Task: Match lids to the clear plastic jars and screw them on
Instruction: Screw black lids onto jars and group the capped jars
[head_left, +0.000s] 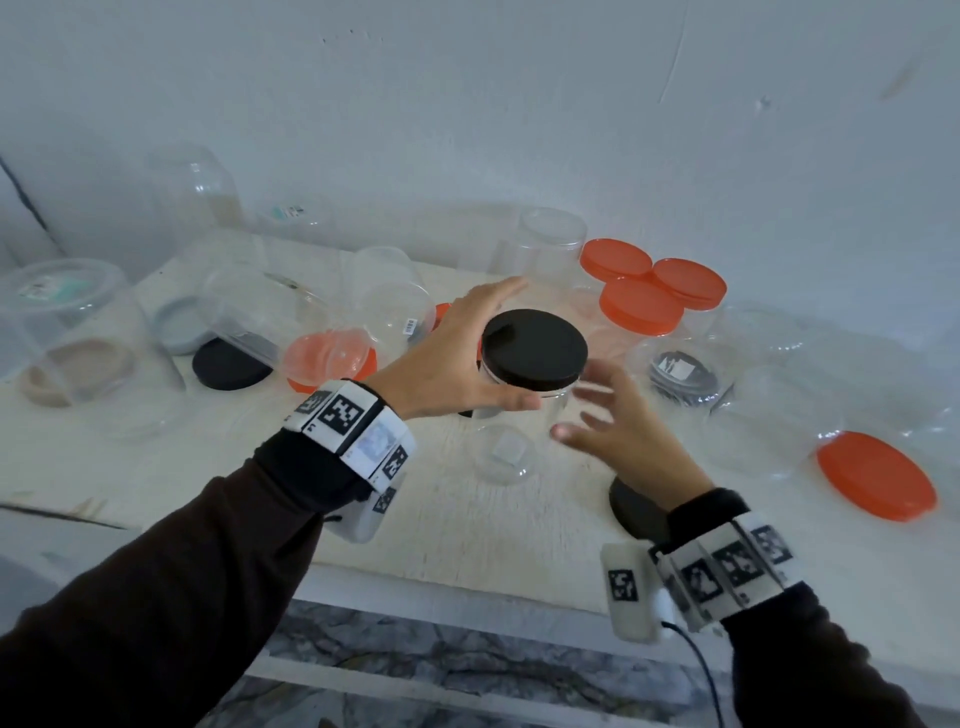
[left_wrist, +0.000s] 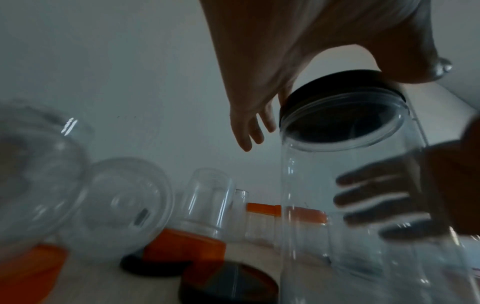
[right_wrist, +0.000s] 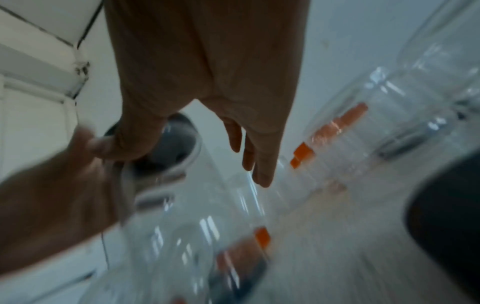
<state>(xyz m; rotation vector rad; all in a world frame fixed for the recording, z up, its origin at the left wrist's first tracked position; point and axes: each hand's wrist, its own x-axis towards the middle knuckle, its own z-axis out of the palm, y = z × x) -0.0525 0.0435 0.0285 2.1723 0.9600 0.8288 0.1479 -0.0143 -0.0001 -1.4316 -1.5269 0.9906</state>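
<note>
A clear jar (head_left: 519, 431) stands upright on the white table (head_left: 441, 519) with a black lid (head_left: 540, 348) on its mouth. My left hand (head_left: 511, 345) spans that lid from the left, thumb at the near rim and fingers along the far side. In the left wrist view the thumb and a finger touch the lid (left_wrist: 337, 86) above the jar (left_wrist: 324, 185). My right hand (head_left: 587, 410) is blurred, fingers spread, close to the jar's right wall and holding nothing. Its fingers (left_wrist: 376, 195) show through the plastic.
Three orange lids (head_left: 644, 286) lie at the back and another (head_left: 878, 475) at the right. Black lids lie under my right wrist (head_left: 636, 512) and at the left (head_left: 228, 366), beside a grey lid (head_left: 182, 327). Several clear jars crowd the back and both sides.
</note>
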